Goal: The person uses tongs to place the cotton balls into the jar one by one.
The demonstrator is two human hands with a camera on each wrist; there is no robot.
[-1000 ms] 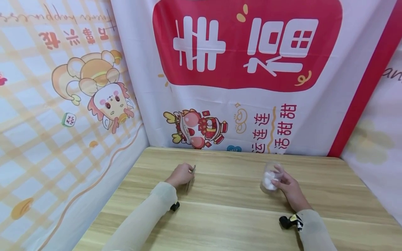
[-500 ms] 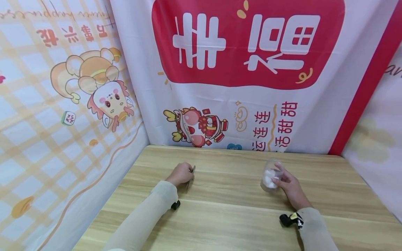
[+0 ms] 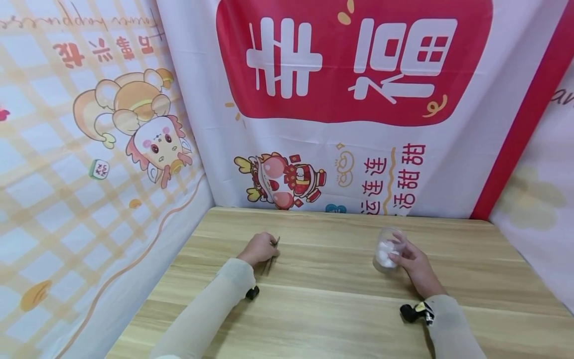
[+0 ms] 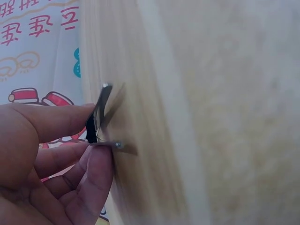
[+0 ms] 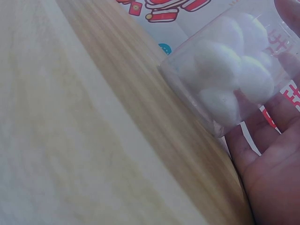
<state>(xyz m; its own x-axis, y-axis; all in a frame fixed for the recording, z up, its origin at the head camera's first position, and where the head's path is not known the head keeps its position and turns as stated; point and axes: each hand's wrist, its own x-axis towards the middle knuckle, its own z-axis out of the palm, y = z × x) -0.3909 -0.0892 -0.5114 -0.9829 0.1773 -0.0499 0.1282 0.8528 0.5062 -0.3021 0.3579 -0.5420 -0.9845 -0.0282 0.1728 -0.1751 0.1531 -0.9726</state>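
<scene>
My left hand [image 3: 259, 248] pinches a pair of metal tweezers [image 3: 271, 257] between thumb and fingers over the left half of the table. In the left wrist view the two arms of the tweezers [image 4: 104, 101] stand apart, with nothing between their tips, close to the wood. On the right, my right hand [image 3: 414, 264] holds a clear plastic cup [image 3: 386, 234] round its side. Several white cotton balls [image 3: 384, 253] lie inside it, showing larger as cotton balls [image 5: 220, 65] in the right wrist view. The cup's base is at the tabletop; whether it touches, I cannot tell.
The light wood table [image 3: 323, 309] carries both hands' work, and its back edge meets a printed cloth [image 3: 448, 164]. Another patterned cloth [image 3: 112, 199] hangs along the left side. A small black camera [image 3: 414, 313] sits at the right wrist.
Both hands stay almost where they were, still holding the tweezers and the cup. The arms of the tweezers now show slightly more apart in the head view.
</scene>
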